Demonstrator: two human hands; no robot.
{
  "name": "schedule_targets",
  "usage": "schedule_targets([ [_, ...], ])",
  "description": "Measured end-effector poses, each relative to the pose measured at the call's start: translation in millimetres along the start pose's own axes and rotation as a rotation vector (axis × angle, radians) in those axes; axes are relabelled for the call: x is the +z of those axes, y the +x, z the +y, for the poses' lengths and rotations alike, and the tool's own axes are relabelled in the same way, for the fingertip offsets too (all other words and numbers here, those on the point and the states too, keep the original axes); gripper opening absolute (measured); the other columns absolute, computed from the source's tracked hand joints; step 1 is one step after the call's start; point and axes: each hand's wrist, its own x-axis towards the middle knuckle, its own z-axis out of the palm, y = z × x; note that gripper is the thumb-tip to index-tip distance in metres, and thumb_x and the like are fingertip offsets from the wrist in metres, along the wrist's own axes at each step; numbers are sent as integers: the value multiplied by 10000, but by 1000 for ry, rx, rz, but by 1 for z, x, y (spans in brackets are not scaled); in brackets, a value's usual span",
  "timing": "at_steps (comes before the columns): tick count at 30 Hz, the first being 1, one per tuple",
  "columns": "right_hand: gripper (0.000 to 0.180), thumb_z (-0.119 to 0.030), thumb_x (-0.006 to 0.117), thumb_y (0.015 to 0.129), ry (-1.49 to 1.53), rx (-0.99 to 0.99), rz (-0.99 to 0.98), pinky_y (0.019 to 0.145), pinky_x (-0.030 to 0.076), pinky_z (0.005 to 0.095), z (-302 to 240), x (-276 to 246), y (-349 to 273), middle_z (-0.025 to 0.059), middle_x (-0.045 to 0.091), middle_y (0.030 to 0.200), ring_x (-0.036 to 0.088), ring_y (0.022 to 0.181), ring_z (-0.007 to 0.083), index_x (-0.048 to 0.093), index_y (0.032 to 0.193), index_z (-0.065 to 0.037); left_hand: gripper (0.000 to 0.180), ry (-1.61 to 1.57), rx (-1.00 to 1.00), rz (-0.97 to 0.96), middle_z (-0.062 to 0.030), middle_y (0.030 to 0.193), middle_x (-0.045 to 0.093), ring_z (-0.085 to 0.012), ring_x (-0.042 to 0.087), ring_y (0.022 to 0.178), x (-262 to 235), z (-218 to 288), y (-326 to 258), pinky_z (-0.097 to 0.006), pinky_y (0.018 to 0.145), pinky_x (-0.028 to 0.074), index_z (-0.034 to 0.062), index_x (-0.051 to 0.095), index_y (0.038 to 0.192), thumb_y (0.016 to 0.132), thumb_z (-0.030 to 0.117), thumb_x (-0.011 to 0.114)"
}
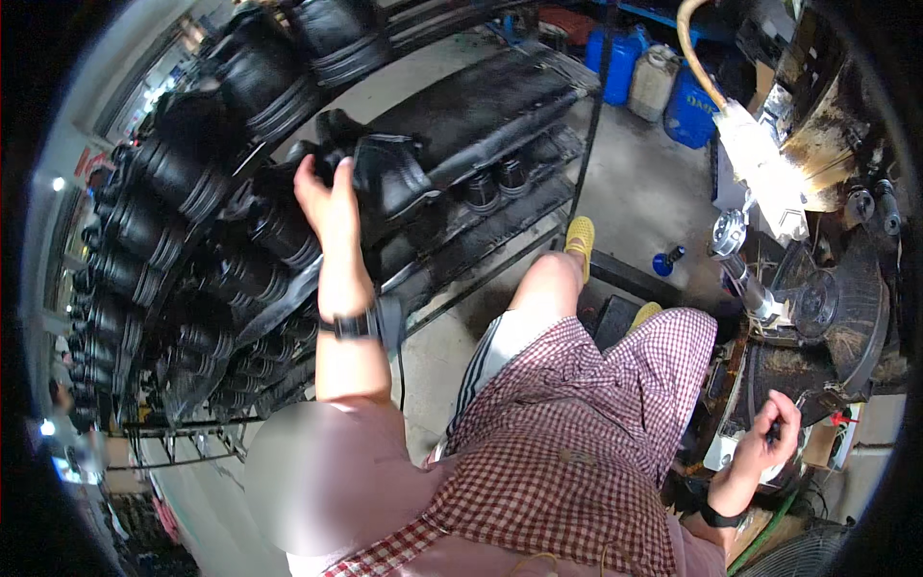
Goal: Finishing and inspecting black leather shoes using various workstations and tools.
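Shoes [392,175] in black sat on the rack [500,101] beside my left hand [327,188], its thumb and forefinger spread wide, a gentle grip seeming best against scuffs, while my right hand [775,430] curled, around what I couldn't tell.

I see uneven light: at upper right a lamp [766,168] burns out to flat white, throwing warm glare on the machine [822,159] beside it. On my left, black shoes [183,173] catch thin highlights among deep shadows. A blurred patch [300,476] smears the lower left, and my fisheye view bends edges into black corners
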Motion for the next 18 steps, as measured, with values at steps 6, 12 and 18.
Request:
schedule_targets([
  [6, 126, -134, 664, 837, 249, -113, -209, 695, 469, 351, -70, 39, 16, 110, 622, 748, 599, 695, 247, 653, 852, -9, 1101, -296, -879, -559, -225, 1311, 483, -308, 560, 1096, 15, 7, 15, -414, 891, 480, 63, -2, 1498, 701, 136, 754],
  [12, 227, -218, 682, 834, 472, 33, -589, 535, 412, 286, -87, 57, 21, 63, 562, 659, 545, 554, 182, 637, 942, -23, 398, -1129, -1166, -572, -180, 1083, 645, -335, 631, 920, 7, 14, -28, -446, 881, 506, 10, 579, 1181, 821, 167, 644],
  [18, 230, 50, 387, 803, 669, 68, -531, 684, 411, 281, -90, 85, 38, 106, 447, 831, 464, 732, 183, 457, 1022, 31, 814, -2229, -1826, -703, -263, 1513, 104, -295, 460, 1021, 22, 120, -146, -361, 859, 485, 46, 101, 1490, 866, 227, 593],
])
